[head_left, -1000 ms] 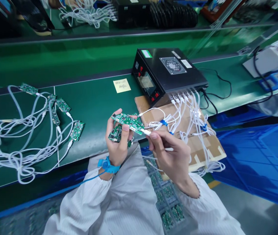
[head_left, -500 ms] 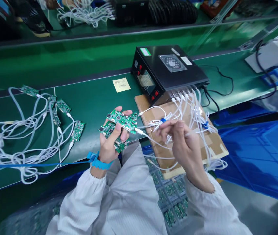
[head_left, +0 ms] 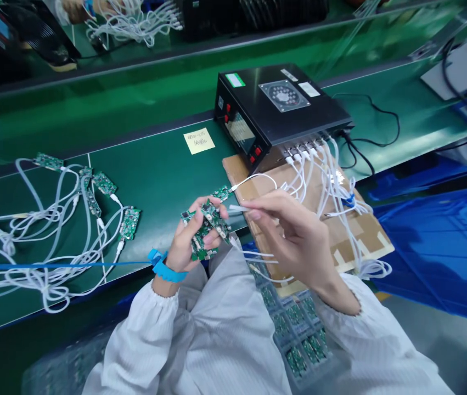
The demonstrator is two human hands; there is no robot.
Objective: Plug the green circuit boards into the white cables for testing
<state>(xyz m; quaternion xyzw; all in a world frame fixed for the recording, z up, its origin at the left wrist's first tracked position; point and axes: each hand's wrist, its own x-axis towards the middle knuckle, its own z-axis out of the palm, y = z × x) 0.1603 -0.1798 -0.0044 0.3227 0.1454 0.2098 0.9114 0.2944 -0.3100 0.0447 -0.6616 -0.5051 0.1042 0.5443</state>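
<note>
Several green circuit boards (head_left: 213,220) are gripped in my left hand (head_left: 184,237), fingers closed around them and a blue strap at the wrist. My right hand (head_left: 294,233) pinches the end of a white cable (head_left: 238,208), held close to the right edge of those boards. Just beyond my left fingertips, another circuit board (head_left: 222,193) lies with a white cable plugged into it. A white cable also runs from the lower right of the held boards; its plug is partly hidden. Whether the pinched cable touches a board I cannot tell.
A black box with a fan (head_left: 283,96) stands on the green bench, white cables plugged along its side. Cardboard (head_left: 365,241) lies under them. More cabled boards (head_left: 129,222) lie at left. A yellow note (head_left: 199,141), trays of boards (head_left: 294,315) and a blue bin (head_left: 447,247) surround.
My right hand has moved left to the held boards with a white cable end in its fingers. The boards in my left hand have tilted, and one cabled board now lies apart beyond the hand.
</note>
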